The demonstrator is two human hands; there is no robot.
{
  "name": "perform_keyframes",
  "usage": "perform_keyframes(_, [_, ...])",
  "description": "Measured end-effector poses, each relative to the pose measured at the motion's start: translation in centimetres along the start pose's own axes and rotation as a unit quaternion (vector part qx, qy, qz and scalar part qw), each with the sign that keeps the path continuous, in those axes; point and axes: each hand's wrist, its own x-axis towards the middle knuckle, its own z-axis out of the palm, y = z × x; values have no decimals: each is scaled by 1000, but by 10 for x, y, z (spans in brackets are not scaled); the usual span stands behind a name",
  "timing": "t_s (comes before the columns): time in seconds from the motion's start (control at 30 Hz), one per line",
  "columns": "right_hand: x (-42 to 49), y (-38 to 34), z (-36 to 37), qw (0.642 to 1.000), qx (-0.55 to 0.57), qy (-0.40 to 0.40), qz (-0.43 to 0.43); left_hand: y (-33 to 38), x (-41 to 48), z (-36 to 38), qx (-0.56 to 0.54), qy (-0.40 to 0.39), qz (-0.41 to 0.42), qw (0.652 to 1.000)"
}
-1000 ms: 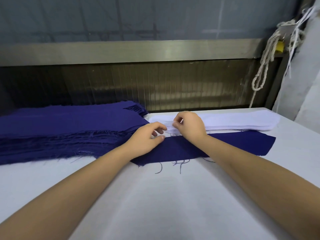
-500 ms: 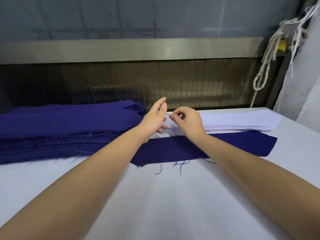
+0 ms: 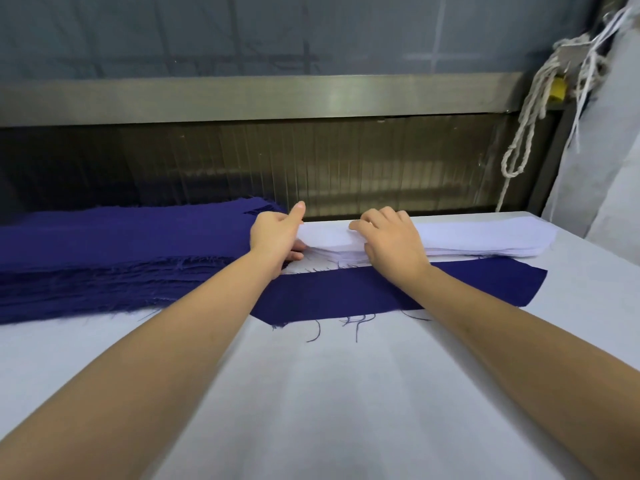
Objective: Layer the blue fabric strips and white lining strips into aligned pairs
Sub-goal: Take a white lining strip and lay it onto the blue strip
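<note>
Behind frayed blue strip (image 3: 346, 292), L hand (image 3: 273, 233), R hand (image 3: 391, 240) pinch white lining (image 3: 329, 235).

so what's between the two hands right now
In the head view, the raised end of the top thin white lining strip spans from the left hand to the right hand, both holding it.

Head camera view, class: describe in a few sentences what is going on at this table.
A person has both hands on the top white lining strip, its end raised off the stack of white lining strips. The left hand pinches the end; the right hand grips it alongside. A single blue fabric strip lies flat on the table in front, with no lining on it yet. The stack of blue fabric strips sits to the left.
</note>
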Motion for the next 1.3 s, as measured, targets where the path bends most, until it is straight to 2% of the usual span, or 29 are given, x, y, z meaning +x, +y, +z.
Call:
perform_keyframes(0.1, [-2, 11, -1, 995, -47, -85, 10, -9, -4, -12, -17, -9, 39, 999])
perform_keyframes(0.23, [-10, 25, -9, 992, -74, -104, 23, -19, -18, -30, 23, -42, 105, 993])
perform_keyframes(0.33, [-22, 30, -19, 996, -69, -58, 12, -21, -27, -43, 20, -72, 111, 991])
perform_keyframes(0.43, [-38, 34, -31, 998, -48, 9, -45, -24, -32, -57, 47, -95, 106, 989])
perform_keyframes(0.53, [-55, 35, -41, 993, -42, 7, -111, -28, -38, -67, 104, -123, 120, 980])
perform_keyframes(0.63, [-68, 38, -46, 991, -28, -15, -128, -34, -46, -69, 156, -142, 146, 966])
perform_keyframes(0.87, [-76, 46, -49, 997, -15, -15, -81, -45, -56, -74, 237, -124, 235, 935])
perform_keyframes(1.03, [-79, 52, -50, 993, 2, -106, 54, -52, -55, -79, 232, -114, 263, 930])
perform_keyframes(1.3, [-80, 64, -58, 957, -53, -229, 171, -55, -54, -79, 314, -92, 274, 905])
